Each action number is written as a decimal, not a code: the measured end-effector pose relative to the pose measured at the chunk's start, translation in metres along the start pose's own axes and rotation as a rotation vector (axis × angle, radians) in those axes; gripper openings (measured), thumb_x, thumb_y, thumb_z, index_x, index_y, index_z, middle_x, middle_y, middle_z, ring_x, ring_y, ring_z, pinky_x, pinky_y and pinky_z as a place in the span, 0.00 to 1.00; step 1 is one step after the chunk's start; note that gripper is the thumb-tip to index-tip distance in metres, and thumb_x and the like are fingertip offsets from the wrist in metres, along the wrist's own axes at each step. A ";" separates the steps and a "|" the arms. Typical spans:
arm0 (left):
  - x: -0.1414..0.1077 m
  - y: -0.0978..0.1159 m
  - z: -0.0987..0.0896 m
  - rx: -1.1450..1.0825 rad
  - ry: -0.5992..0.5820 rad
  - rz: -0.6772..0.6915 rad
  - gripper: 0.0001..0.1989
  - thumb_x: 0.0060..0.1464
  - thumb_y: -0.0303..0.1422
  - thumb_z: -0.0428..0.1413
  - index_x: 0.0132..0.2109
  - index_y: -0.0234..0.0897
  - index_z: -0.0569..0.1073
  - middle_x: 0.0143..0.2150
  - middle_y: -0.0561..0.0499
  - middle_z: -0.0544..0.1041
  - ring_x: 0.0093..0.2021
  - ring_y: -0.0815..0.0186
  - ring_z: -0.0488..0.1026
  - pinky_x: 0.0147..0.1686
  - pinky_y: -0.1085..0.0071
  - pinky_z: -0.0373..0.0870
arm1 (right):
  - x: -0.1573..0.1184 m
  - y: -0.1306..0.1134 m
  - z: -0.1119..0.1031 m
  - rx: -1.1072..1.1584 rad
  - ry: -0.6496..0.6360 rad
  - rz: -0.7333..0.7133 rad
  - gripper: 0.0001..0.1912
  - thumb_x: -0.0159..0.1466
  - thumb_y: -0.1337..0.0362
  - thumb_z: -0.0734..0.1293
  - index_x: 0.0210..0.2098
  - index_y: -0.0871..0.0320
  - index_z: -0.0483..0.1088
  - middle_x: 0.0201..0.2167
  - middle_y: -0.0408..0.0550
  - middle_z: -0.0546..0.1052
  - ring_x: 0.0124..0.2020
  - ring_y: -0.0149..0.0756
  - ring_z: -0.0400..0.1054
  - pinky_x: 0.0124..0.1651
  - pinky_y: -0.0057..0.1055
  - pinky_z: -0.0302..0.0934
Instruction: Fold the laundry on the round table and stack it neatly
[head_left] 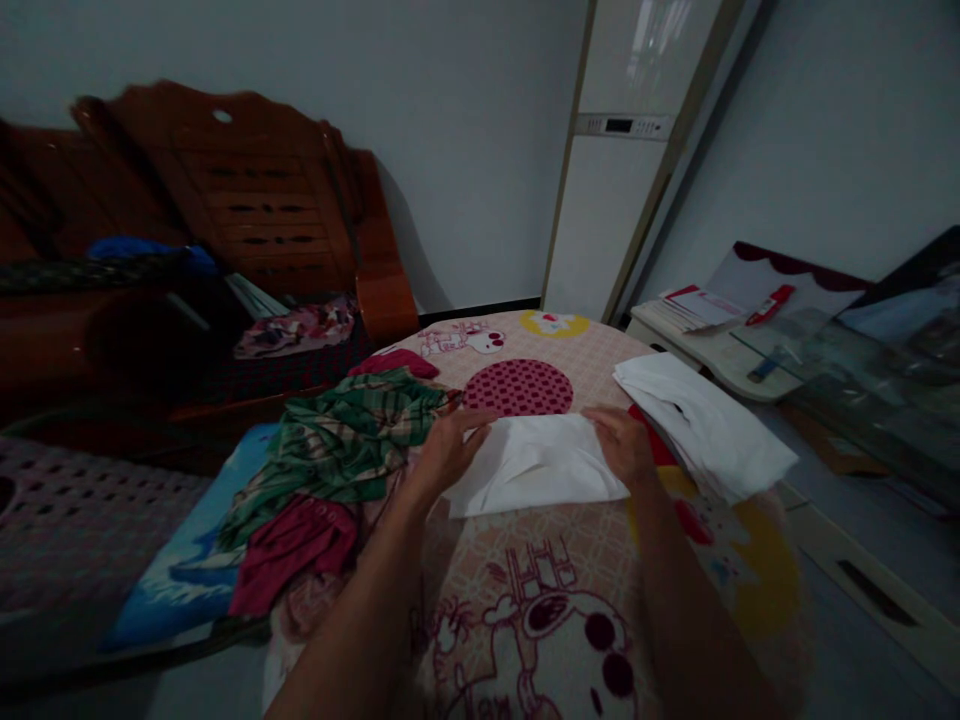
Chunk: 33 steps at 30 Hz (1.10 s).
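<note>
A flat, creased white piece of cloth or soft bag lies on the round table in front of me; which of the two it is I cannot tell. At its far left corner my left hand is closed on the edge, fingers curled over and thumb near the top. My right hand grips the far right corner in the same way; parts of its fingers are hidden. Right of that hand lies a stack of similar white folded pieces, with a dark slit showing in the top one.
A patterned pink cloth covers the table. Green plaid clothing and a maroon garment are heaped at the left. Behind stand a wooden bench and a tall white cabinet unit. Papers lie on a side table at right.
</note>
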<state>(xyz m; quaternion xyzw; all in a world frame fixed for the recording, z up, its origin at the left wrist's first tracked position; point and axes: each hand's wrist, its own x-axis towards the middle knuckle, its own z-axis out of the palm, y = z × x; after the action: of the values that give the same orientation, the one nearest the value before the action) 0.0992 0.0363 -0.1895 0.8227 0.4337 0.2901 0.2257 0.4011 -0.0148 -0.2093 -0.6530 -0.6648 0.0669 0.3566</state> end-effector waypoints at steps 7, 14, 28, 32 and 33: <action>0.004 -0.006 0.068 0.274 -0.262 0.263 0.28 0.66 0.42 0.43 0.70 0.39 0.55 0.70 0.43 0.56 0.71 0.56 0.52 0.68 0.52 0.47 | -0.015 0.004 0.052 -0.217 -0.175 -0.194 0.24 0.69 0.61 0.54 0.62 0.52 0.66 0.63 0.49 0.68 0.66 0.45 0.57 0.68 0.49 0.46; -0.006 -0.002 0.058 0.269 -0.311 0.271 0.31 0.67 0.48 0.39 0.72 0.45 0.48 0.73 0.44 0.50 0.72 0.56 0.47 0.67 0.50 0.43 | -0.017 0.009 0.045 -0.214 -0.164 -0.209 0.25 0.71 0.59 0.51 0.64 0.52 0.63 0.65 0.49 0.65 0.68 0.43 0.52 0.69 0.48 0.43; -0.011 -0.001 0.060 0.398 -0.328 0.375 0.29 0.64 0.51 0.45 0.69 0.56 0.53 0.73 0.50 0.51 0.72 0.50 0.46 0.67 0.46 0.40 | -0.025 0.011 0.047 -0.235 -0.293 -0.244 0.29 0.69 0.51 0.59 0.67 0.49 0.56 0.68 0.49 0.59 0.70 0.46 0.47 0.69 0.51 0.42; -0.012 -0.002 0.057 0.391 -0.356 0.395 0.27 0.63 0.51 0.45 0.68 0.62 0.54 0.73 0.53 0.48 0.72 0.49 0.44 0.66 0.43 0.39 | -0.020 0.010 0.037 -0.119 -0.265 -0.228 0.28 0.68 0.51 0.60 0.66 0.49 0.59 0.65 0.50 0.64 0.68 0.45 0.52 0.68 0.51 0.47; -0.012 -0.002 0.057 0.390 -0.354 0.396 0.27 0.63 0.52 0.45 0.67 0.62 0.55 0.74 0.54 0.47 0.72 0.48 0.43 0.66 0.43 0.39 | -0.019 0.006 0.036 -0.110 -0.213 -0.227 0.27 0.69 0.53 0.58 0.66 0.50 0.59 0.65 0.50 0.64 0.68 0.45 0.52 0.68 0.50 0.47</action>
<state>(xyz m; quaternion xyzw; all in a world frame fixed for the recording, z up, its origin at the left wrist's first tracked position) 0.1308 0.0200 -0.2359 0.9564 0.2666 0.0922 0.0750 0.3840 -0.0179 -0.2468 -0.5814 -0.7711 0.0585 0.2528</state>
